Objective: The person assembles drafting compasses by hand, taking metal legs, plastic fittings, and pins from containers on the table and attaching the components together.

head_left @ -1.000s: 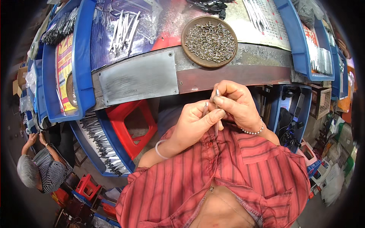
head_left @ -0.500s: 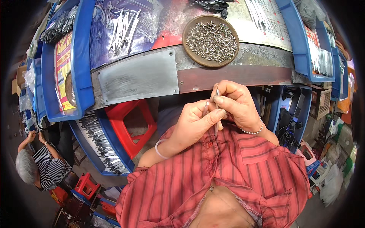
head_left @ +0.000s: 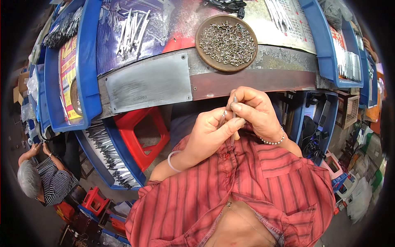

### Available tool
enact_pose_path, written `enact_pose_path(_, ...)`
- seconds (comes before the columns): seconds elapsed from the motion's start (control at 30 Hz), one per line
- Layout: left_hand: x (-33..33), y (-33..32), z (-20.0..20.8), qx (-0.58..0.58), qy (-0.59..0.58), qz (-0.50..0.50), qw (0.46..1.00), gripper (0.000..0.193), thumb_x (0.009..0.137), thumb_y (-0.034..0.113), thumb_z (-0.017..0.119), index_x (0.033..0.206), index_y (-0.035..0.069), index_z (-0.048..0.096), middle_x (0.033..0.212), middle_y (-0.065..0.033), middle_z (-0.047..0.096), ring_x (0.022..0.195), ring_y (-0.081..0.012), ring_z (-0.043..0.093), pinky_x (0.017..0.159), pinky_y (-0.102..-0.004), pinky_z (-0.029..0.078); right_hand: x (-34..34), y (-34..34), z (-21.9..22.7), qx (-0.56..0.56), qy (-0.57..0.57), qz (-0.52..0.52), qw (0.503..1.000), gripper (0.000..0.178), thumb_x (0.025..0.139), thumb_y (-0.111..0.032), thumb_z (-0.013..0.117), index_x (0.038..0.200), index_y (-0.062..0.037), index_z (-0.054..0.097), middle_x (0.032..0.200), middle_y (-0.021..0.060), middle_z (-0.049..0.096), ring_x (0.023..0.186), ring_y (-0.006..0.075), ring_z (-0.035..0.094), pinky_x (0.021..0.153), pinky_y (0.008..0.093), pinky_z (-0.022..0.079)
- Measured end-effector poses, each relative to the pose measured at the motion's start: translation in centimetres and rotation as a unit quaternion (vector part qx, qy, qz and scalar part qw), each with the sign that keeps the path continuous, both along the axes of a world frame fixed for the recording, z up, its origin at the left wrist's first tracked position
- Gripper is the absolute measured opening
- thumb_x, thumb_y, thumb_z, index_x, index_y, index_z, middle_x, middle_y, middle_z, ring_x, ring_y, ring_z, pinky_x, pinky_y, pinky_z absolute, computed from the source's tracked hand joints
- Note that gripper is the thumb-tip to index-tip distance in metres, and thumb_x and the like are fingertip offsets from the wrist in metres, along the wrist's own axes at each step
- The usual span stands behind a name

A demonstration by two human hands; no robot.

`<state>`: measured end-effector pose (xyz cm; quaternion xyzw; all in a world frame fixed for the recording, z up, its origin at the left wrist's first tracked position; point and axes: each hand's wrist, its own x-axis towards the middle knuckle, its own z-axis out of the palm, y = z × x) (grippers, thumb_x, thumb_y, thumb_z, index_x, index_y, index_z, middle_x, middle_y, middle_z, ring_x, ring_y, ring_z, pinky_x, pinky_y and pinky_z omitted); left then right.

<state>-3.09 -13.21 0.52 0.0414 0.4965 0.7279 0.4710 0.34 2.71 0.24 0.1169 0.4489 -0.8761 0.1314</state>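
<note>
Both my hands meet in front of my chest, just off the near edge of the workbench. The fingers of my left hand (head_left: 214, 131) are closed on a thin metal strip (head_left: 232, 140), whose lower end sticks out below the thumb. My right hand (head_left: 256, 114) pinches a small pointed metal pin (head_left: 235, 99) between thumb and forefinger, its tip upward. Whether pin and strip touch is hidden by the fingers. Beyond the hands, a round brown bowl (head_left: 224, 68) full of small metal pins stands on the bench edge.
Silvery strips (head_left: 132, 35) lie on the bench at left, more strips (head_left: 279, 16) at right. A metal plate (head_left: 148, 84) covers the front edge. Blue bins (head_left: 94, 78) flank the bench. A red stool (head_left: 158, 154) stands below. Another person (head_left: 45, 177) sits far left.
My hands hold almost the same pose; the pin's tip shows slightly more clearly above the right fingers. The bench view has shifted very slightly.
</note>
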Motion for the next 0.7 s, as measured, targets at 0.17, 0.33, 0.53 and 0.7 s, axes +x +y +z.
enact_pose_path(0.17, 0.12, 0.0, -0.29, -0.001, 0.015, 0.001, 1.0, 0.015, 0.092, 0.015, 0.058, 0.085, 0.001, 0.058, 0.069, 0.0017, 0.057, 0.063, -0.0023, 0.049, 0.055, -0.0188, 0.039, 0.08, 0.0, -0.2, -0.011, -0.001, 0.0, 1.0, 0.013, 0.092, -0.01, 0.052, 0.087, 0.0026, 0.05, 0.076, 0.0093, 0.058, 0.058, 0.0125, 0.056, 0.047, 0.0246, 0.049)
enact_pose_path(0.33, 0.04, -0.06, -0.1, -0.012, 0.013, -0.009, 1.0, 0.014, 0.091, 0.014, 0.058, 0.085, 0.001, 0.058, 0.069, 0.0017, 0.057, 0.063, -0.0024, 0.05, 0.055, -0.0185, 0.04, 0.05, 0.09, 0.05, -0.011, -0.01, 0.008, 1.0, 0.014, 0.092, -0.01, 0.052, 0.088, 0.0026, 0.05, 0.075, 0.0095, 0.058, 0.056, 0.0124, 0.056, 0.047, 0.0247, 0.049)
enact_pose_path(0.53, 0.27, -0.02, -0.4, 0.015, 0.002, 0.013, 1.0, 0.014, 0.091, 0.013, 0.058, 0.086, 0.001, 0.058, 0.072, 0.0007, 0.058, 0.064, -0.0039, 0.052, 0.056, -0.0188, 0.041, 0.06, 0.02, -0.14, 0.003, 0.005, 0.008, 1.0, 0.014, 0.092, -0.011, 0.052, 0.088, 0.0022, 0.05, 0.075, 0.0091, 0.058, 0.056, 0.0124, 0.056, 0.047, 0.0243, 0.048)
enact_pose_path(0.7, 0.17, -0.21, -0.25, 0.025, -0.035, 0.012, 0.999, 0.015, 0.092, 0.014, 0.058, 0.086, 0.0, 0.058, 0.074, -0.0003, 0.058, 0.066, -0.0049, 0.054, 0.058, -0.0195, 0.043, 0.11, -0.04, 0.37, -0.006, -0.013, 0.006, 1.0, 0.012, 0.092, -0.009, 0.052, 0.091, 0.0021, 0.052, 0.078, 0.0077, 0.057, 0.06, 0.0102, 0.056, 0.05, 0.0224, 0.046)
